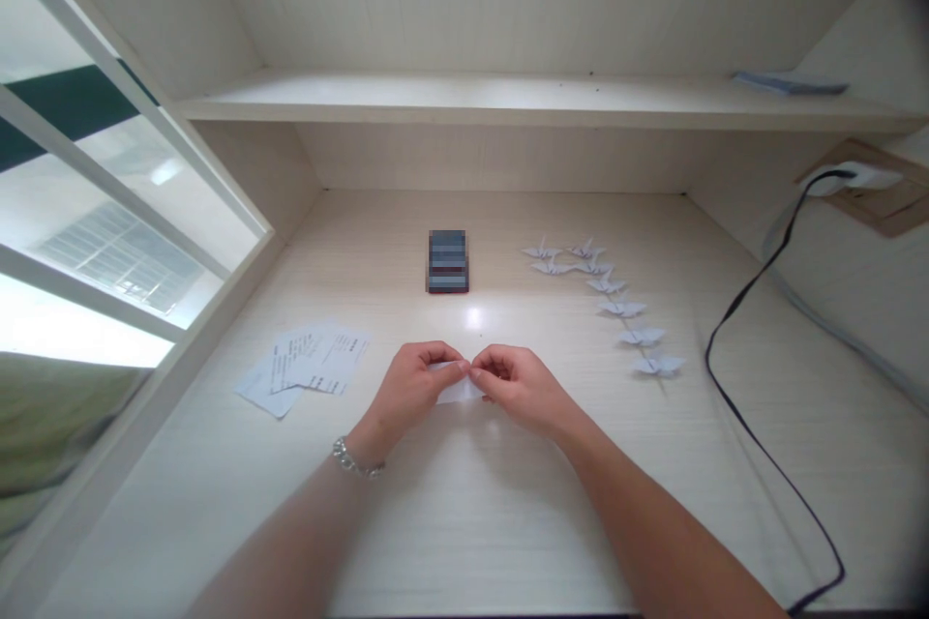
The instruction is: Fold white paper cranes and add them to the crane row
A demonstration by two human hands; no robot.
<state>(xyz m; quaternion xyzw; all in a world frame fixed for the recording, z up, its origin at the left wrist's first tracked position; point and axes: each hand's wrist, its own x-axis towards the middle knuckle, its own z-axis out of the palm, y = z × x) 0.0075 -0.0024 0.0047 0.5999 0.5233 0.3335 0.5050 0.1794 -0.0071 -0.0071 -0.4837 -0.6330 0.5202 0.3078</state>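
Note:
A small piece of white paper point(457, 392) is held between my two hands near the middle of the desk. My left hand point(421, 382) pinches its upper left side with thumb and fingers. Close beside it, my right hand point(519, 385) pinches the paper's upper right, and the two thumb tips nearly meet. Both hands cover part of the paper, so its folds cannot be made out. Several folded white paper cranes point(622, 309) stand in a curved line to the right. Printed paper sheets point(319, 358) overlap one another on the left.
A phone point(448, 263) lies beyond my hands, its screen blurred. Along the right side a black cable point(751, 440) runs from a white plug point(863, 176) in the wall socket. Above the desk point(450, 522) is a shelf point(435, 97) with a flat bluish item point(791, 82).

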